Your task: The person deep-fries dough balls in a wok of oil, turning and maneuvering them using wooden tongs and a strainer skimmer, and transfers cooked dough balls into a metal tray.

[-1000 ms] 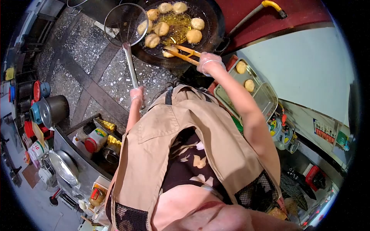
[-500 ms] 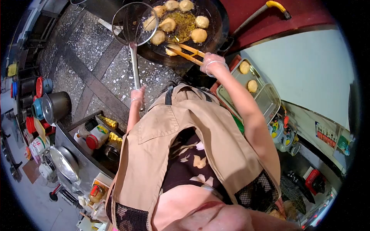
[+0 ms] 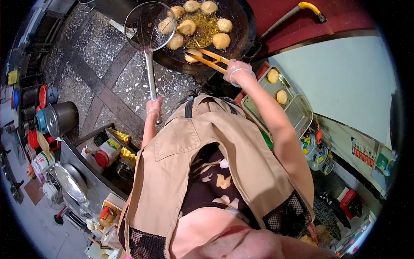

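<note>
My left hand, in a clear plastic glove, is closed round the metal handle of a wire mesh strainer. The strainer's round head hangs over the left rim of a dark wok. Gripped in my gloved right hand are wooden tongs. Their tips are at a pale dough ball near the wok's front edge; whether they pinch it I cannot tell. Several more golden dough balls float in the bubbling oil, some seen through the mesh.
To the right of the wok lies a metal tray holding two dough balls. A yellow-tipped bent rod rests against the red surface behind. On the left stand a lidded pot and an open drawer with jars.
The dough balls in the oil have shifted very slightly. Both hands, the strainer and the tongs stay almost where they were.
</note>
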### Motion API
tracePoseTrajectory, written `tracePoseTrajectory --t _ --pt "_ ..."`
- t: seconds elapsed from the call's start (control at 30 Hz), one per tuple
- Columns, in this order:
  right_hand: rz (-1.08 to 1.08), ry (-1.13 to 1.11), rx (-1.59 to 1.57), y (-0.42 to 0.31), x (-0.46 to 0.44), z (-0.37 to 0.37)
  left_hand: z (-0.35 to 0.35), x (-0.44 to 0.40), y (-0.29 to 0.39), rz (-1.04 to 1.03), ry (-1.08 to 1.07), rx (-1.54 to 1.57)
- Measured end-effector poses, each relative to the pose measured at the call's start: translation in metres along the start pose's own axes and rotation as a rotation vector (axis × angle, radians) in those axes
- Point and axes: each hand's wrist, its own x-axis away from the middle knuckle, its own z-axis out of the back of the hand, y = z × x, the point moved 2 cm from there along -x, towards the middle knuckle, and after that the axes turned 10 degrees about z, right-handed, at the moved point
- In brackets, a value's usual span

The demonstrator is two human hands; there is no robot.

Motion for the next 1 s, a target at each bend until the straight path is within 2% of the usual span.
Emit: tracePoseTrajectory --t 0.1,0.37,0.77,1.0 --pt "0.006 -0.006 -0.014 0.0 0.003 0.002 -0.001 -0.001 -0.001 -0.045 0.019 -0.017" --pt "0.007 -0.013 -0.025 0.005 0.004 0.003 -0.001 0.011 0.007 0.054 -0.014 0.029" --pt "0.011 -0.079 0.022 0.005 0.012 0.013 -0.002 0.009 0.008 0.057 0.005 -0.014" --pt "0.043 0.024 0.055 0.011 0.007 0.002 0.001 0.017 0.013 0.026 -0.015 -0.017"
